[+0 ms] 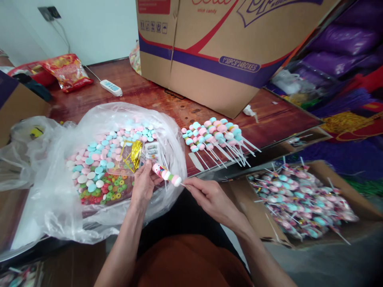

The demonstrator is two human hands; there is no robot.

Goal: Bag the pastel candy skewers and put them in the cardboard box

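Observation:
A marshmallow candy skewer (pixel 170 177) with pink, white and green pieces hangs between my two hands, tilted down to the right. My right hand (pixel 209 197) pinches its white stick just below the lowest white piece. At the upper end, a small printed wrapper (pixel 156 169) covers the candy, and the fingers of my left hand (pixel 145 181) are closed at its edge. Beneath my left hand lies a clear plastic bag (pixel 167 131) spread open, with pastel candies (pixel 95 157), fruit-coloured rings (pixel 115 190) and gold twist ties (pixel 136 154) on it.
Unwrapped candy skewers (pixel 214 135) are piled on the red-brown table (pixel 191 107). A large carton (pixel 203 59) stands behind them. Lower right, an open box (pixel 248 211) holds many wrapped skewers. A power strip (pixel 111 87) and red snack bag (pixel 68 71) lie at the back left.

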